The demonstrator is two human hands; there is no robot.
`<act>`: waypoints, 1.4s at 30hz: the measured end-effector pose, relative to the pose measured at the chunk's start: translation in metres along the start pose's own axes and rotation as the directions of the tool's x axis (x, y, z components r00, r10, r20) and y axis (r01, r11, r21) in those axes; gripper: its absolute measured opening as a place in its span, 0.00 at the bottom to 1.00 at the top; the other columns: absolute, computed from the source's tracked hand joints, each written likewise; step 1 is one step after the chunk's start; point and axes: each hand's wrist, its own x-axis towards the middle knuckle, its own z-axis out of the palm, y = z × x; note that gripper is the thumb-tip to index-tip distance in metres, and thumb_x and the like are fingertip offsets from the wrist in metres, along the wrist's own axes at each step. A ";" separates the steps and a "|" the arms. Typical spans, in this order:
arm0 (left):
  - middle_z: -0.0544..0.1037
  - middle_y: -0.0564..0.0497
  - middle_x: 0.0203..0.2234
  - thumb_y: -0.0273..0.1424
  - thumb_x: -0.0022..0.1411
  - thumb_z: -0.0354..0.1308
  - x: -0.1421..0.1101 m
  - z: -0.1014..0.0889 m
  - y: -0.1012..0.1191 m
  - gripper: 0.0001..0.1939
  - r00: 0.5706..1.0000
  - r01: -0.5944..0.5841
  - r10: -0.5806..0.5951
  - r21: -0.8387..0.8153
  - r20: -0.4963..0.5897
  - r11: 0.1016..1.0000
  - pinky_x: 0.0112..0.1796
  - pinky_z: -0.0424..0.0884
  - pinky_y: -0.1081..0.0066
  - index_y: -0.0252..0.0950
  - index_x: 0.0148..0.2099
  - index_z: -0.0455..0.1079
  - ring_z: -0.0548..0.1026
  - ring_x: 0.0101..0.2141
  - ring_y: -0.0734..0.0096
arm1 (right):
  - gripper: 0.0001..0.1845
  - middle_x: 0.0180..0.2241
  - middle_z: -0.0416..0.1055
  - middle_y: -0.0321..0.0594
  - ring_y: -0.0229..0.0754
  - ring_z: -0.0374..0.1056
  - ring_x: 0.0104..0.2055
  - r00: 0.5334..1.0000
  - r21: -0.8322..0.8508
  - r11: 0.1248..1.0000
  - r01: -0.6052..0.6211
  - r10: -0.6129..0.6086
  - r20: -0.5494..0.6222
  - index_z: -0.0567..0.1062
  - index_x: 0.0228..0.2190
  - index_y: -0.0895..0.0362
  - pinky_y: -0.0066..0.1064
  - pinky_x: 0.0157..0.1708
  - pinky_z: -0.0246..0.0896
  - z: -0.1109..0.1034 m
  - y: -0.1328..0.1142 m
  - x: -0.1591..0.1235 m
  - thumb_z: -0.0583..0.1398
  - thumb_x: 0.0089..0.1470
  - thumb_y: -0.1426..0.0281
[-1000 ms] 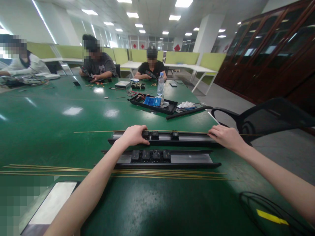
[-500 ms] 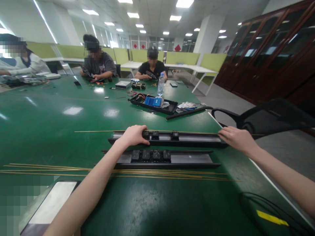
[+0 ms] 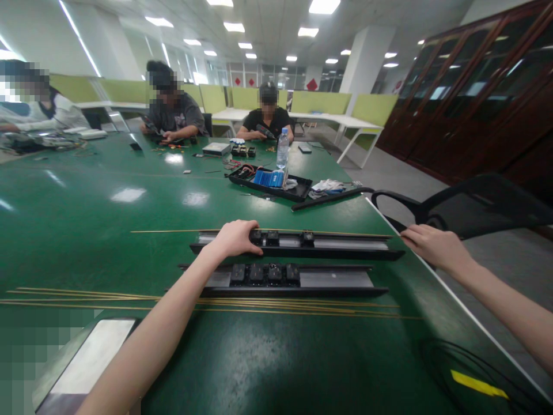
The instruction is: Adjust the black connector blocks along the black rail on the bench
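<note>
My left hand (image 3: 235,237) is closed over the farther black channel (image 3: 349,251), thumb on its near wall and fingers over its far side, beside small black blocks (image 3: 272,237) in the channel. Along the far edge of that channel runs a thin brass-coloured rod (image 3: 168,231). At the rod's right end my right hand (image 3: 434,245) is pinched, just beyond the channel. A second channel (image 3: 337,279) lies nearer, with several black blocks (image 3: 256,274) in a row. Several more thin rods (image 3: 302,304) lie in front of it, partly hidden by my left forearm.
A phone-like flat object (image 3: 93,357) lies at the lower left. A black cable with a yellow tag (image 3: 478,384) lies lower right. Farther back are a black tray (image 3: 242,181), a water bottle (image 3: 282,148), gloves (image 3: 327,188) and seated people. A chair (image 3: 484,204) stands at the right edge.
My right hand has slid to the right, away from the channel's end. The left hand, channels and rod look unmoved.
</note>
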 end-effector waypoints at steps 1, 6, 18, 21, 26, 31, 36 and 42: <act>0.81 0.43 0.48 0.56 0.47 0.66 0.000 -0.001 0.000 0.38 1.000 0.001 -0.001 -0.001 0.002 1.000 0.43 0.73 0.60 0.41 0.55 0.71 0.78 0.47 0.47 | 0.14 0.38 0.76 0.47 0.45 0.70 0.41 0.999 0.001 1.000 0.015 -0.015 0.032 0.78 0.34 0.55 0.32 0.25 0.49 0.000 0.003 -0.002 0.54 0.63 0.63; 0.81 0.44 0.48 0.56 0.47 0.67 -0.001 -0.002 0.001 0.37 1.000 0.004 -0.004 -0.002 -0.005 1.000 0.43 0.73 0.60 0.42 0.55 0.71 0.78 0.46 0.47 | 0.13 0.39 0.76 0.50 0.48 0.70 0.40 0.995 -0.010 1.000 -0.029 0.030 0.091 0.77 0.34 0.55 0.34 0.24 0.48 0.000 0.019 -0.008 0.54 0.62 0.64; 0.81 0.43 0.48 0.56 0.47 0.66 0.000 0.000 -0.001 0.38 1.000 -0.002 0.002 0.003 -0.009 1.000 0.43 0.73 0.60 0.41 0.55 0.71 0.78 0.47 0.46 | 0.12 0.43 0.75 0.52 0.47 0.69 0.39 0.969 -0.072 0.990 -0.124 0.136 0.207 0.79 0.36 0.54 0.35 0.25 0.47 0.023 0.070 -0.018 0.55 0.60 0.65; 0.81 0.44 0.49 0.56 0.47 0.67 0.000 0.000 0.000 0.38 1.000 0.012 -0.012 0.004 0.000 1.000 0.43 0.73 0.60 0.42 0.56 0.70 0.78 0.47 0.47 | 0.10 0.42 0.75 0.52 0.46 0.70 0.38 0.965 -0.071 0.988 -0.134 0.146 0.218 0.80 0.34 0.54 0.34 0.25 0.48 0.025 0.083 -0.017 0.57 0.58 0.67; 0.81 0.44 0.49 0.56 0.47 0.67 -0.001 -0.003 0.002 0.38 1.000 0.019 -0.019 0.003 0.009 1.000 0.43 0.72 0.61 0.42 0.56 0.71 0.78 0.47 0.48 | 0.12 0.35 0.77 0.57 0.42 0.64 0.25 0.883 -0.053 0.930 -0.365 0.364 0.296 0.81 0.26 0.56 0.37 0.25 0.44 0.027 0.121 -0.018 0.59 0.53 0.65; 0.81 0.45 0.48 0.56 0.47 0.66 -0.001 -0.002 0.001 0.37 1.000 0.014 -0.014 0.004 0.001 1.000 0.43 0.72 0.62 0.42 0.55 0.71 0.78 0.47 0.48 | 0.32 0.15 0.64 0.64 0.50 0.66 0.24 0.490 -0.124 0.554 -0.823 0.803 0.339 0.69 0.05 0.62 0.47 0.26 0.40 0.035 0.166 -0.021 0.61 0.50 0.54; 0.81 0.45 0.48 0.56 0.47 0.66 -0.001 -0.002 0.001 0.38 1.000 0.005 -0.005 0.009 0.002 1.000 0.43 0.73 0.61 0.42 0.55 0.71 0.78 0.47 0.47 | 0.33 0.17 0.65 0.68 0.58 0.69 0.30 0.436 -0.087 0.492 -0.866 0.829 0.350 0.64 0.02 0.62 0.48 0.26 0.40 0.036 0.169 -0.016 0.63 0.46 0.56; 0.81 0.43 0.49 0.56 0.48 0.66 -0.002 -0.002 0.002 0.38 1.000 0.000 0.000 0.009 -0.006 1.000 0.43 0.73 0.60 0.41 0.56 0.70 0.78 0.47 0.46 | 0.14 0.38 0.75 0.73 0.55 0.71 0.34 0.540 -0.153 0.625 -0.766 0.754 0.375 0.84 0.29 0.64 0.44 0.28 0.45 0.013 0.126 0.005 0.63 0.45 0.67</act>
